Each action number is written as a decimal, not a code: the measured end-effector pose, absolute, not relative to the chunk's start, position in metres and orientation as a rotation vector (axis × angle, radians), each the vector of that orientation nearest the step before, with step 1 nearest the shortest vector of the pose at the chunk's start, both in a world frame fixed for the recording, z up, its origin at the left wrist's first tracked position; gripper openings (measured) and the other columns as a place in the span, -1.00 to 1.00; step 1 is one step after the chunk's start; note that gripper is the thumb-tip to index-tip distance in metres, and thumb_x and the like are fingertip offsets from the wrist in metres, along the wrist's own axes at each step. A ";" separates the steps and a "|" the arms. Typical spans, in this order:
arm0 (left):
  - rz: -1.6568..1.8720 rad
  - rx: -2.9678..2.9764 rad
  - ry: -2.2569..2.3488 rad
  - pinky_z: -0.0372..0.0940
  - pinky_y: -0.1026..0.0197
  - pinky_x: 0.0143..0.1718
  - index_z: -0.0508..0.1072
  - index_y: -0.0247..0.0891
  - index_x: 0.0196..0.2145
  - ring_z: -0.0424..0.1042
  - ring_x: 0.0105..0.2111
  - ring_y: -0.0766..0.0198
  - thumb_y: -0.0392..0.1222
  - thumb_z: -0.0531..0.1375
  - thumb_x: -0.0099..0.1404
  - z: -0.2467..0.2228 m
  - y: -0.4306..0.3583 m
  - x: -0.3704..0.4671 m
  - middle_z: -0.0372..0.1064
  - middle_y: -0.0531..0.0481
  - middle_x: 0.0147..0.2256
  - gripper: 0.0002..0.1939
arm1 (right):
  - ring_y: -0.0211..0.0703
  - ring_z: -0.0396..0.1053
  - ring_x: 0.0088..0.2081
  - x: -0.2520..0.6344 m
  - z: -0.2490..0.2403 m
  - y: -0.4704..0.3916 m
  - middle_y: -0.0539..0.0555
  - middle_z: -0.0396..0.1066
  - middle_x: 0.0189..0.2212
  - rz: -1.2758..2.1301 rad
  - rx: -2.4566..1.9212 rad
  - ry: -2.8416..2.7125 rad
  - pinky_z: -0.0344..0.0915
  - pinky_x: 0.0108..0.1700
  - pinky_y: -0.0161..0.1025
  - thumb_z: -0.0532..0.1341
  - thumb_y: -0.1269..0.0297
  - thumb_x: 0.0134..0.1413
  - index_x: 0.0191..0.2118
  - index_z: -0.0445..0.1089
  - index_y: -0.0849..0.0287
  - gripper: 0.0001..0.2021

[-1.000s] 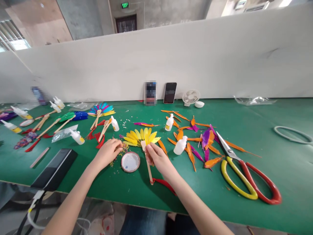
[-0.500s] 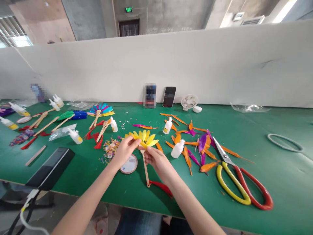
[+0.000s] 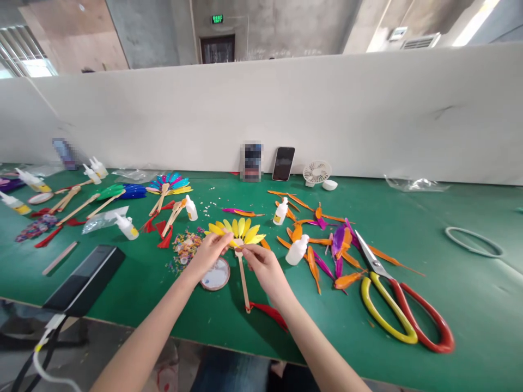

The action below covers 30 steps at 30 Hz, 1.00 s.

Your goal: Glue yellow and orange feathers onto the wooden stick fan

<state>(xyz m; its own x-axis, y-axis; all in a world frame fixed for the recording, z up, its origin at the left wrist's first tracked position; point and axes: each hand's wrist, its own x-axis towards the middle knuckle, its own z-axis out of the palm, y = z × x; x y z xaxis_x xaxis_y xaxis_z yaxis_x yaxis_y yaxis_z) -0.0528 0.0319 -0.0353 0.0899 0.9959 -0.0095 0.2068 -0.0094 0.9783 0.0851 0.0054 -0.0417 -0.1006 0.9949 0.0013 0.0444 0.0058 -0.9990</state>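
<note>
A fan with yellow feathers (image 3: 242,228) spread in an arc lies in front of me on the green table, its thin wooden handle (image 3: 244,280) pointing toward me and ending in a red tassel (image 3: 270,314). Above the base of those feathers, my left hand (image 3: 213,251) pinches a small yellow feather (image 3: 233,244). My right hand (image 3: 263,267) closes its thumb and fingertips on the other end of that feather, just over the top of the handle. Beside my left wrist sits a round dish (image 3: 216,274) with whitish contents, partly covered by the hand.
Large scissors (image 3: 392,294) lie partly open at right, beside scattered orange and purple feathers (image 3: 338,239). White glue bottles (image 3: 297,250) stand nearby. Colourful sequins (image 3: 186,247), finished-looking feather fans (image 3: 168,188) and a black power bank (image 3: 85,280) are at left. A phone (image 3: 283,163) leans against the partition.
My hands have drawn slightly apart, uncovering the top of the fan handle. The small yellow feather now shows between my fingertips, and the fan stays in place.
</note>
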 end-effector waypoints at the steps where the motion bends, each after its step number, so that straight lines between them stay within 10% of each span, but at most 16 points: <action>1: 1.069 1.365 1.295 -0.07 0.28 -0.59 0.15 -0.24 -0.72 0.03 -0.66 0.42 0.12 0.14 0.02 -0.037 0.033 -0.054 0.02 0.15 -0.71 -0.58 | -0.19 0.21 -0.49 0.085 -0.041 0.004 0.02 0.30 -0.56 1.193 -1.204 -1.332 0.15 -0.43 -0.24 0.07 0.12 -0.11 -0.44 0.37 0.18 -0.75; 9: 1.325 1.148 1.261 -0.09 0.31 -0.63 0.16 -0.26 -0.67 0.01 -0.70 0.49 0.02 0.22 -0.01 -0.040 0.035 -0.061 0.03 0.19 -0.74 -0.62 | -0.06 0.20 -0.25 0.125 -0.041 -0.017 0.14 0.16 -0.28 0.151 -1.305 -0.974 0.19 -0.19 -0.07 0.08 0.16 -0.02 -0.23 0.10 0.10 -0.77; 15: 1.371 1.027 1.196 -0.14 0.34 -0.66 0.32 -0.30 -0.49 0.01 -0.71 0.51 0.02 0.27 -0.06 -0.035 0.033 -0.059 0.03 0.22 -0.74 -0.67 | 0.16 0.15 -0.03 0.167 -0.086 0.001 0.21 0.25 -0.17 0.365 -1.517 -1.288 0.09 -0.05 0.14 0.14 0.09 -0.22 -0.07 0.13 0.15 -0.49; 20: 1.352 0.917 1.080 -0.11 0.34 -0.67 0.31 -0.31 -0.57 0.01 -0.71 0.52 0.01 0.30 -0.12 -0.037 0.033 -0.059 0.05 0.20 -0.74 -0.65 | 0.06 0.28 -0.28 0.171 -0.090 0.009 0.15 0.35 -0.42 0.575 -1.549 -1.377 0.21 -0.20 0.07 0.11 0.04 -0.20 -0.40 0.26 0.15 -0.72; 30: 1.297 0.867 0.912 0.12 0.35 -0.58 0.28 -0.27 -0.56 0.21 -0.61 0.46 -0.04 0.32 -0.10 -0.034 0.028 -0.058 0.21 0.14 -0.60 -0.68 | -0.30 0.17 -0.59 0.158 -0.029 0.019 -0.04 0.31 -0.56 1.093 -1.198 -1.095 0.09 -0.56 -0.30 0.22 -0.05 -0.19 -0.22 0.31 0.13 -0.57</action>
